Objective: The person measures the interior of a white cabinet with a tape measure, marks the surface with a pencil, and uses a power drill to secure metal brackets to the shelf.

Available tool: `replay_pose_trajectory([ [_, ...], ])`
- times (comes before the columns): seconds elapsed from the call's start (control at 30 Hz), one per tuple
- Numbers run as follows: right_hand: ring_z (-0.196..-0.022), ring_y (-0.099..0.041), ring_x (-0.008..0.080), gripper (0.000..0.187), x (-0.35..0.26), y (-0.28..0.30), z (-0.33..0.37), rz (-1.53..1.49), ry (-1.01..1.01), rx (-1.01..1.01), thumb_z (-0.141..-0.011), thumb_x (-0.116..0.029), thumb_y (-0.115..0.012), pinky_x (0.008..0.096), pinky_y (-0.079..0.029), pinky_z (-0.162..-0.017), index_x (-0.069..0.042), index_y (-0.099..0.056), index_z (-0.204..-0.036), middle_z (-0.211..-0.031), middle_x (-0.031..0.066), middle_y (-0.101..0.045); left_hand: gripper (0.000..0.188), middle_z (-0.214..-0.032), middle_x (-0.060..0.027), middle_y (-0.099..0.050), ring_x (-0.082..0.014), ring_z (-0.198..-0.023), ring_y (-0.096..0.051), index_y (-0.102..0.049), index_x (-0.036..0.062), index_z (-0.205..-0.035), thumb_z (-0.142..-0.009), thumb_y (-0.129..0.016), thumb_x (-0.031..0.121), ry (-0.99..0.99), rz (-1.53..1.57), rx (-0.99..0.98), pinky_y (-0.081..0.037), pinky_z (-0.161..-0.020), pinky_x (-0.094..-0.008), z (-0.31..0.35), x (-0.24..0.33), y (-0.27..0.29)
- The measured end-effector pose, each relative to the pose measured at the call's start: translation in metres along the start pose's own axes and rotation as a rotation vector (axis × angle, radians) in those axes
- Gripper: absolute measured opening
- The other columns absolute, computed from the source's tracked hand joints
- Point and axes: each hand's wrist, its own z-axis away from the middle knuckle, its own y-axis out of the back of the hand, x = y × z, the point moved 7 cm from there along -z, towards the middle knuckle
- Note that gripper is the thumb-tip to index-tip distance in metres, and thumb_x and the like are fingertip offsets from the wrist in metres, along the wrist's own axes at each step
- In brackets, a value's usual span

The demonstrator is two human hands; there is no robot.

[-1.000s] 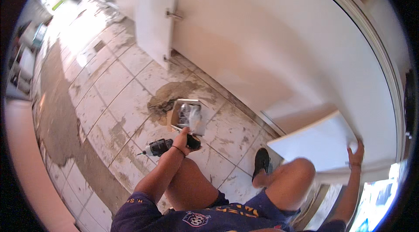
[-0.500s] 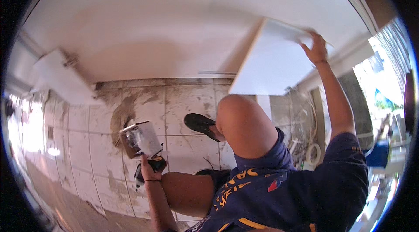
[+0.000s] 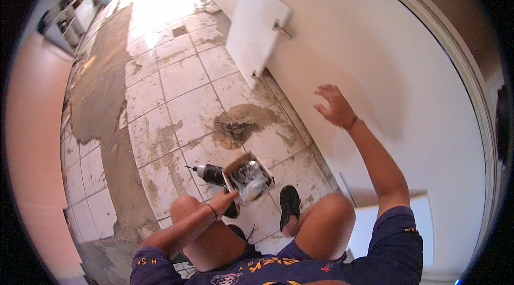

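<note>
The left hand [image 3: 224,198] is curled around the near edge of a box [image 3: 262,169], with its fingers mostly hidden. A drill [image 3: 210,173] sits beside the box, and the same hand seems to hold its handle too, so one hand may be carrying both. The box's open top faces up, probably so the clear plastic bag [image 3: 254,188] and shiny bits don't fall out. The drill's thin tip points out to the left, off to one side of the knees [image 3: 184,207]. The box is in front of the knees, over the tiled floor [image 3: 155,156].

The right hand [image 3: 336,107] is up, with its fingers spread and a bit bent. It holds nothing. It is in front of the big white panel [image 3: 375,44], and I can't tell if it touches it. A small white door [image 3: 254,30] hangs open, held by its metal hinges [image 3: 279,28].
</note>
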Motion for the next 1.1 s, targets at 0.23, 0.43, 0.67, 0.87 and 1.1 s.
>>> replay_pose_trajectory([
  [0.23,-0.113,-0.049,0.0354,0.054,0.076,-0.042,-0.157,0.189,-0.032,-0.093,-0.073,-0.035,-0.068,0.044,-0.04,-0.097,-0.002,-0.055,-0.114,-0.116,0.0186,-0.056,0.04,-0.072,-0.0066,-0.06,-0.0156,-0.056,-0.057,-0.061,-0.0011,-0.093,-0.078,-0.062,0.036,-0.005,0.013,-0.06,-0.045,-0.052,-0.0321,0.019,-0.033,-0.021],
  [0.43,-0.116,-0.046,0.0354,0.057,0.109,-0.028,-0.252,0.33,-0.059,-0.021,-0.075,-0.029,-0.064,0.0421,-0.039,-0.099,0.001,-0.049,-0.121,-0.125,0.0207,-0.05,0.036,-0.071,-0.0071,-0.061,-0.0157,-0.054,-0.058,-0.062,-0.0023,-0.089,-0.082,-0.061,0.033,0.002,0.099,-0.05,-0.048,-0.053,-0.031,0.027,-0.029,-0.015],
  [0.67,-0.124,-0.041,0.0319,0.055,0.116,-0.061,-0.333,0.507,-0.133,-0.062,-0.077,-0.03,-0.059,0.0439,-0.037,-0.101,-0.009,-0.047,-0.127,-0.133,0.0163,-0.044,0.035,-0.08,-0.008,-0.064,-0.0175,-0.062,-0.06,-0.062,-0.0003,-0.098,-0.081,-0.058,0.03,0.126,0.419,0.155,-0.049,-0.06,-0.0319,0.07,0.001,-0.017],
  [0.87,-0.123,-0.043,0.0291,0.045,0.092,-0.07,-0.34,0.587,-0.307,-0.187,-0.081,-0.033,-0.049,0.0494,-0.034,-0.099,-0.017,-0.051,-0.123,-0.129,0.0139,-0.048,0.035,-0.087,-0.01,-0.064,-0.0184,-0.069,-0.063,-0.057,-0.0035,-0.102,-0.083,-0.055,0.026,0.024,0.736,0.218,-0.054,-0.066,-0.032,0.105,0.058,-0.01],
  [1.1,-0.112,-0.05,0.0369,0.036,0.122,-0.083,-0.354,0.588,-0.19,0.027,-0.08,-0.03,-0.05,0.0514,-0.045,-0.087,-0.013,-0.056,-0.112,-0.115,0.0173,-0.055,0.032,-0.078,-0.007,-0.062,-0.0164,-0.061,-0.063,-0.058,-0.0008,-0.095,-0.084,-0.055,0.029,-0.009,0.64,0.384,-0.056,-0.062,-0.0291,0.114,0.13,0.035],
])
